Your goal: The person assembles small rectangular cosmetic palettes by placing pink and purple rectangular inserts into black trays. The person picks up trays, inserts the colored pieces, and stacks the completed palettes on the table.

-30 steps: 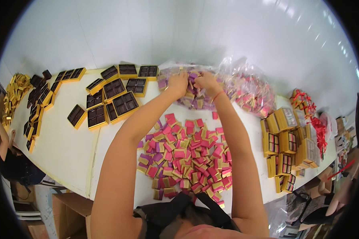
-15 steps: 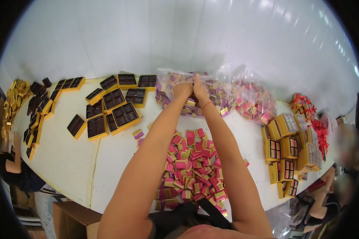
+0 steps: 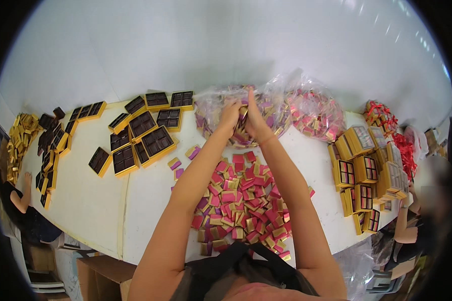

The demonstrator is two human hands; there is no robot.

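From up here I see both of my hands stretched out to the far side of the white bench (image 3: 90, 200), pressed close together at the mouth of a clear plastic bag (image 3: 266, 108) stuffed with small purple and gold wrapped sweets. My left hand (image 3: 229, 116) has its grip curled shut on the crinkled plastic at the bag's near edge, and my right hand (image 3: 254, 118) sits just beside it, fingers up and closed on the same plastic; whether either one also pinches a sweet inside, I cannot tell. The bag lies at the back of the bench, touching a second clear bag (image 3: 319, 115) of pink and gold sweets to its right. Between my forearms and nearer to me spreads a loose heap of pink and gold wrapped sweets (image 3: 241, 200), lying flat on the bench. To the left of the hands stand open gold trays with dark compartments (image 3: 148, 140), several side by side, with more of them trailing off along the left rim. On the right, stacked gold boxes (image 3: 364, 173) stand near the bench edge, with red ribbons (image 3: 386, 120) behind them. Another person's arm (image 3: 20, 193) shows at the far left edge, and another's at the lower right.
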